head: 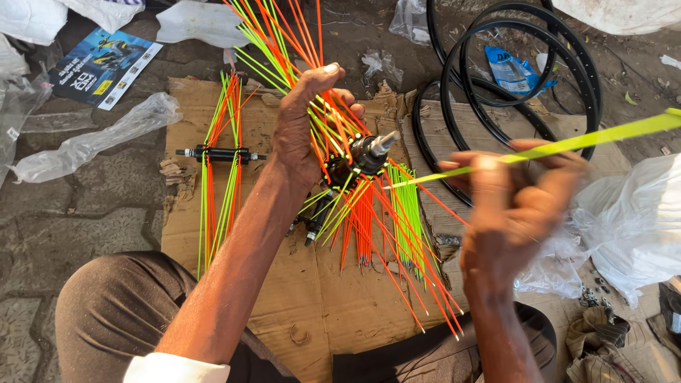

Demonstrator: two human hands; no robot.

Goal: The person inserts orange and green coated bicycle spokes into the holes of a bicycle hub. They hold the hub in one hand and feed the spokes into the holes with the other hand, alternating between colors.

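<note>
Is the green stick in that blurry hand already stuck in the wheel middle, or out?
In. The green spoke, pinched by the right hand, reaches the hub held by the left hand.

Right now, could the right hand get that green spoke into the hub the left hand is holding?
Probably yes. The right hand grips the green spoke, whose tip already points at the hub in the left hand; only fanned spokes crowd the flange.
</note>
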